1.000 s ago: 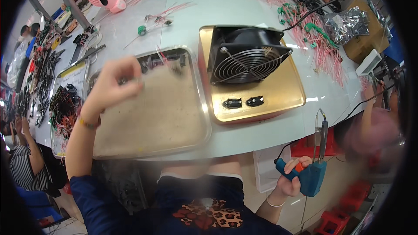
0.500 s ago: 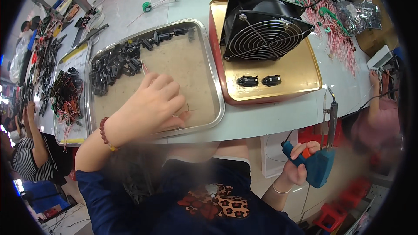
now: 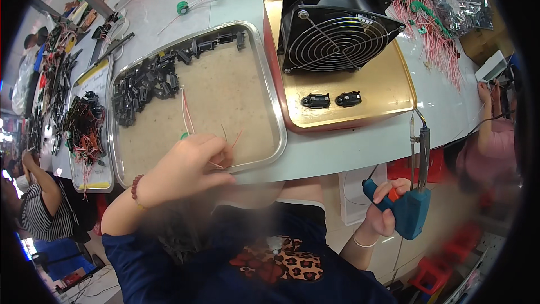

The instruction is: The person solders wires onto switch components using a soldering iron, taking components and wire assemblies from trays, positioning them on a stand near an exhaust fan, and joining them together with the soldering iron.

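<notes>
Over the near edge of a metal tray (image 3: pixel 284 129), my left hand (image 3: pixel 188 163) is closed with its fingers curled around thin red and white wires (image 3: pixel 186 111). A green bit (image 3: pixel 184 135) peeks out beside the knuckles; what else the fingers hold is hidden. Small black plastic housings (image 3: pixel 143 87) are heaped along the tray's far left side. Off the table's front edge to the right, my right hand (image 3: pixel 379 219) grips a blue soldering gun (image 3: pixel 412 214) with an orange trigger, its tip pointing up. Two black housings (image 3: pixel 316 100) lie on a gold tin lid (image 3: pixel 360 115).
A black fan (image 3: pixel 340 34) with a wire grille stands on the tin. Left of the tray is another tray (image 3: pixel 93 183) with wired parts (image 3: pixel 87 124). Red-wired green parts (image 3: pixel 439 50) and a clear plastic bag (image 3: pixel 467 14) lie far right. Other people work at both sides.
My left hand has drawn back toward me and lower, baring the red and white wires and green bit. The soldering gun has stayed almost in place; the view has shifted slightly.
</notes>
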A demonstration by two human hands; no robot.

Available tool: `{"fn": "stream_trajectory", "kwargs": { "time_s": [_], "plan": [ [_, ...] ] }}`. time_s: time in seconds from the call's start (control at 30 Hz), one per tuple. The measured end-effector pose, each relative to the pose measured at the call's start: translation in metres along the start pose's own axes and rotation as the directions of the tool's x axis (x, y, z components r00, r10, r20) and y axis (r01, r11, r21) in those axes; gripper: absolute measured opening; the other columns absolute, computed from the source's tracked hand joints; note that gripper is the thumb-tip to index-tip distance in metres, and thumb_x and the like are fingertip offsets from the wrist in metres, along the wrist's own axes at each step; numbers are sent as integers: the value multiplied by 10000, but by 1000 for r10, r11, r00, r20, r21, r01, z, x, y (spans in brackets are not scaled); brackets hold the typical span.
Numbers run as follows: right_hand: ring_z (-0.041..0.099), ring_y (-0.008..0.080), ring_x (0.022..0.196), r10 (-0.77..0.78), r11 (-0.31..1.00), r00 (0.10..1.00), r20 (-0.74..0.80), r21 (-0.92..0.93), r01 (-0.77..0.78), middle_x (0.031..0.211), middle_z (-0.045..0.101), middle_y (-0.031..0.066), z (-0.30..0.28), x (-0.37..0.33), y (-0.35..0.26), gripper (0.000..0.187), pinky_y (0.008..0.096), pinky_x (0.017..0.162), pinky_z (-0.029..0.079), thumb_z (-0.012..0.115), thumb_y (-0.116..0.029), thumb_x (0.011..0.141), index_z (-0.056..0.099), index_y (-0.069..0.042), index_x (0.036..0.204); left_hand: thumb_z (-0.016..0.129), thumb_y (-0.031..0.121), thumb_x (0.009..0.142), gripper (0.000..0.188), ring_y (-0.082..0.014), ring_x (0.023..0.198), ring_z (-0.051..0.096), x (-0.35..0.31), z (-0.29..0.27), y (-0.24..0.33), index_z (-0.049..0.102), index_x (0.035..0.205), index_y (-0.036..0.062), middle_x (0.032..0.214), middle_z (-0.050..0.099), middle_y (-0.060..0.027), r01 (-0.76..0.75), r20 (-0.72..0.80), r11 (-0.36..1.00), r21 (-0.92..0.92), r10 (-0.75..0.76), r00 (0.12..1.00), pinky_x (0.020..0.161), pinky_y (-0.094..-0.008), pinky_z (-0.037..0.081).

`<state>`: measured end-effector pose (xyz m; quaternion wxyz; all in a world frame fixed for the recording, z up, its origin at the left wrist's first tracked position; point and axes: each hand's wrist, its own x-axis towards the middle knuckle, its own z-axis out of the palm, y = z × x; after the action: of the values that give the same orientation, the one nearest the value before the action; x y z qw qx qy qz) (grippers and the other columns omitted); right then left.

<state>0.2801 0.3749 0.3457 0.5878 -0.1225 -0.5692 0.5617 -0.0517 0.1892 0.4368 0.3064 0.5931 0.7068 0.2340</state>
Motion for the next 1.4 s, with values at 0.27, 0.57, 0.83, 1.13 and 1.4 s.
{"fn": "stream_trajectory", "kwargs": {
  "time_s": [0.27, 0.57, 0.83, 1.13, 1.4],
  "plan": [
    [537, 182, 624, -6, 1000, 997, 80, -18, 7, 1127, 485, 191, -7, -3, -4, 487, 292, 579, 401, 658, -203, 730, 463, 34, 1108, 728, 97, 792, 140, -270, 645, 616, 11, -33, 17, 618, 825, 17, 713, 618, -105, -61, -186, 994, 95, 78, 979, 617, -322, 488],
    [561, 211, 613, 1, 1000, 1000, -2, 10, -1, 1075, 520, 198, 3, -4, -9, 448, 296, 553, 414, 696, -148, 734, 492, 42, 1085, 662, 113, 828, 123, -279, 628, 617, 55, -59, 36, 621, 852, -1, 694, 611, -128, -117, -72, 965, 235, 138, 988, 586, -307, 465],
    [556, 213, 590, 2, 1000, 1000, -20, 5, -2, 1082, 520, 202, 0, -6, -9, 466, 301, 540, 402, 703, -190, 739, 490, 47, 1080, 577, 131, 826, 160, -284, 579, 619, 69, -39, 19, 635, 895, -1, 679, 631, -139, -138, 16, 982, -129, 141, 990, 544, -362, 451],
    [556, 209, 613, 85, 991, 996, 30, 104, -88, 1089, 504, 199, 21, -7, -13, 454, 308, 570, 395, 681, -187, 748, 474, 47, 1078, 563, 90, 791, 120, -66, 498, 415, 91, -20, 38, 608, 846, -7, 665, 576, -54, -192, -124, 954, -229, 167, 978, 462, -238, 329],
    [596, 142, 652, 249, 954, 968, -23, -165, -249, 1042, 576, 123, 39, -21, -24, 470, 267, 610, 412, 742, -327, 782, 608, 32, 1055, 567, 84, 766, 127, -54, 519, 458, 99, -16, 34, 610, 834, -15, 706, 615, -48, -138, -57, 945, -297, 127, 990, 473, -229, 353]
  ]
}}
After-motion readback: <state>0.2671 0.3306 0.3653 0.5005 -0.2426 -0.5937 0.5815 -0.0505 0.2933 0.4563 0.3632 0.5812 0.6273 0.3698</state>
